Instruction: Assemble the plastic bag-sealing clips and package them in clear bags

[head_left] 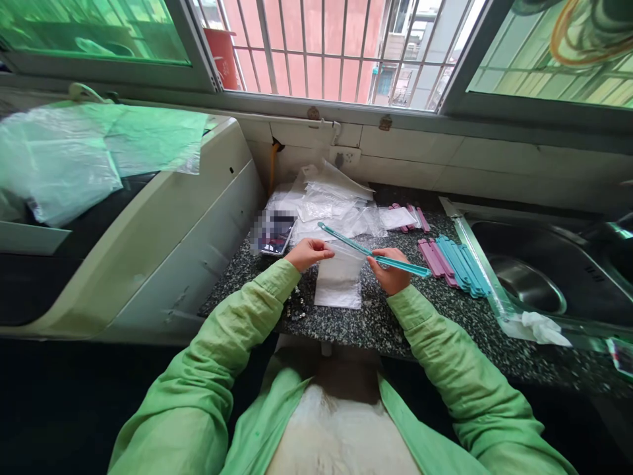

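Note:
My right hand [391, 269] is closed around a slim teal plastic clip [343, 239], opened out into a long strip that slants from upper left to lower right. The clip's far half reaches over toward my left hand [307, 254]. That hand is closed, with thumb and fingertips pinched at the top edge of a clear plastic bag [339, 284]. The bag lies flat on the counter between both hands. Right of my right hand lie rows of pink clips [436, 260] and teal clips [462, 264], side by side.
Loose clear bags [329, 198] are heaped by the wall, with a phone [275, 234] at their left. Small shiny bits [297, 307] lie near the front edge of the speckled counter [346, 330]. A sink [529, 284] is on the right, a cream-coloured appliance [198, 211] on the left.

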Demonstrator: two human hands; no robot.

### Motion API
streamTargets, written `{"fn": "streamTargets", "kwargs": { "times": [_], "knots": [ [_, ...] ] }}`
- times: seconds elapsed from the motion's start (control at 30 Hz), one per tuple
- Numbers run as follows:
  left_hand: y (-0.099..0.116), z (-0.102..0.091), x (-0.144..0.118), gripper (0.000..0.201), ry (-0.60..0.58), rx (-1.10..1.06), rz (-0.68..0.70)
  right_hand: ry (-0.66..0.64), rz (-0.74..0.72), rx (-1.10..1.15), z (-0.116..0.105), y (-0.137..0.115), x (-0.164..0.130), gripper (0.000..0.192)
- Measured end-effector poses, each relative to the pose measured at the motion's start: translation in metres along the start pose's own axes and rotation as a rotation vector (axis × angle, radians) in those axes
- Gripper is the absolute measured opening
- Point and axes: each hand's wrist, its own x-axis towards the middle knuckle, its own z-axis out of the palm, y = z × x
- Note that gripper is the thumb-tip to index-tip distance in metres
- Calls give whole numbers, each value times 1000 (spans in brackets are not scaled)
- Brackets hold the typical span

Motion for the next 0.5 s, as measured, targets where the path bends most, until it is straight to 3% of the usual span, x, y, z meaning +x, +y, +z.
{"fn": "streamTargets", "kwargs": {
  "times": [0.1,0.23,0.37,0.5],
  "knots": [
    [21,7,1,18,12,29,44,60,63,-22,-3,13,2,17],
    [43,13,14,16,98,61,126,113,269,-47,-12,30,6,24],
    [49,17,43,17,230,17,187,152,398,-54,-20,40,10,29],
    [49,18,78,20,370,-147,210,164,379,-57,-22,41,12,28]
  ]
}}
